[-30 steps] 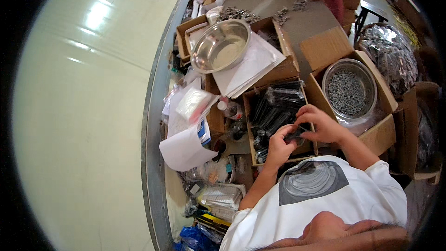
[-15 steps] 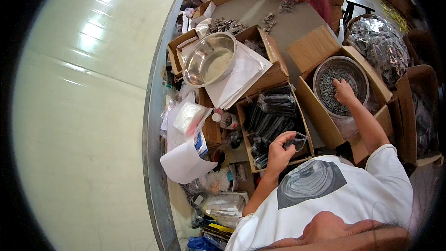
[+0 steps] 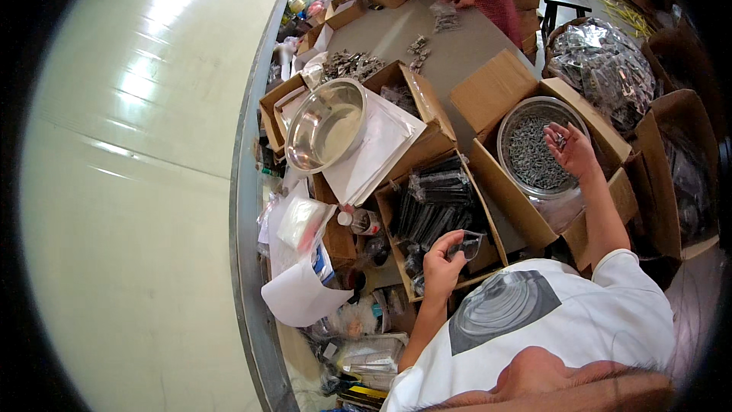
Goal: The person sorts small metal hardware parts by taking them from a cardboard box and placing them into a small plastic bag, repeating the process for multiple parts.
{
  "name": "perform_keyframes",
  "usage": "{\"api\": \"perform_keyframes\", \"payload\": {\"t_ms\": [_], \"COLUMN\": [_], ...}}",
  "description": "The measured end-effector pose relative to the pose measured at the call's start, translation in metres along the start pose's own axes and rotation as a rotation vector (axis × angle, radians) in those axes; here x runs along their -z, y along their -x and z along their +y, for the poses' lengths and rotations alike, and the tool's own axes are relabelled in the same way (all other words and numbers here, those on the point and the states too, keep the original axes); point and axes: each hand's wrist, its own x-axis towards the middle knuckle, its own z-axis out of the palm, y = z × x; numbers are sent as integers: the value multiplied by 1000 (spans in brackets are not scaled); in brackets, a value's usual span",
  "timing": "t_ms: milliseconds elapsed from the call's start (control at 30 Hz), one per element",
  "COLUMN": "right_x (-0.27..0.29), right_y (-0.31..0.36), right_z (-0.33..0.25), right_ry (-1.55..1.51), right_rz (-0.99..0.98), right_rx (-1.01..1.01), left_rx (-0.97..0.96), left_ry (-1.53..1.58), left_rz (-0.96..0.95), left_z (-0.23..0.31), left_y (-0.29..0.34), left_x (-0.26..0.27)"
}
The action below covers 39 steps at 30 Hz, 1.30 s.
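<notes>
Between the thumb and fingers of my left hand (image 3: 440, 265) is a small clear plastic bag (image 3: 471, 246), its mouth spread. It hangs above the near edge of a cardboard box holding long black parts in clear wrap (image 3: 431, 210). My right hand (image 3: 573, 154) is turned palm up over the right side of a round metal bowl (image 3: 503, 154), fingers half curled. A few small grey pieces that look like screws (image 3: 560, 140) lie in it. Many more grey screws (image 3: 534, 156) fill the bowl, which sits in an open cardboard box (image 3: 488, 90).
An empty steel basin (image 3: 293, 145) stands on white sheets (image 3: 381, 156) over another box. Left of the black parts are a bottle (image 3: 366, 221) and packets. A large bag of shiny parts (image 3: 602, 65) is at far right. Across the table a person handles small metal parts (image 3: 445, 18).
My right hand has come up out of the screws and turned palm up with some in it. My left hand still holds the bag; the whole view has shifted slightly.
</notes>
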Motion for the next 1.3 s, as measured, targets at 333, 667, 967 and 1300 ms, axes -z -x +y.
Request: {"api": "perform_keyframes", "payload": {"t_ms": [333, 667, 967, 1300], "right_x": [19, 4, 1, 4], "right_y": [-5, 5, 8, 5], "right_z": [2, 4, 4, 7], "right_ry": [-43, 66, 34, 90], "right_rz": [-426, -355, -389, -272], "right_rx": [-6, -8, -39, 28], "left_rx": [29, 6, -8, 55], "left_ry": [15, 31, 0, 32], "left_rz": [-32, -26, -23, -3], "left_z": [3, -6, -12, 2], "left_y": [-1, 1, 2, 4], "left_x": [-5, -4, -2, -10]}}
